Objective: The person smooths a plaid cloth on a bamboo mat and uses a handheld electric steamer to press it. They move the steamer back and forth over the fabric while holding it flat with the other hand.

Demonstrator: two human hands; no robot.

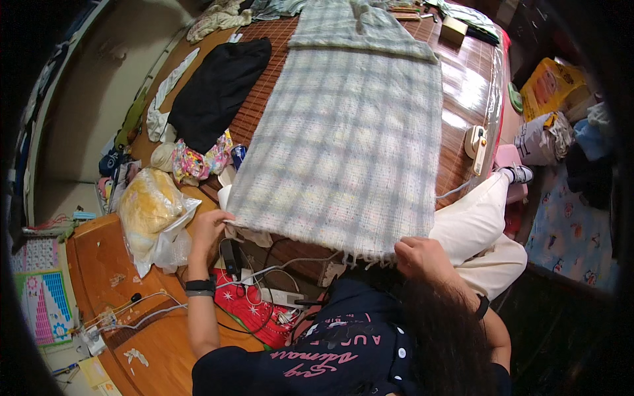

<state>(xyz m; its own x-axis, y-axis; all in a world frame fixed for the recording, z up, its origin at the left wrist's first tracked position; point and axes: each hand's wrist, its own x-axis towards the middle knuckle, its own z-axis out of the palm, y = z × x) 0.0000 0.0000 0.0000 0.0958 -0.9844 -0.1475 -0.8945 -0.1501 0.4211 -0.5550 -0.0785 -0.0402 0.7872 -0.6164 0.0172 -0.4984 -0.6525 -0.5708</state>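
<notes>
A long grey-and-white plaid scarf with a fringed near edge lies spread out away from me over the mat-covered bed. Its far part is folded over. My left hand is closed, pinching the near left corner. At the near right corner, my right hand is closed on the edge beside the tassels, its fingertips partly hidden. Between the two hands the near edge is stretched fairly straight, above cables and a power strip.
Left of the scarf lie a black garment, a colourful patterned cloth and a clear bag with something yellow. A beige corded device sits to the right. My leg in white trousers rests beside the scarf.
</notes>
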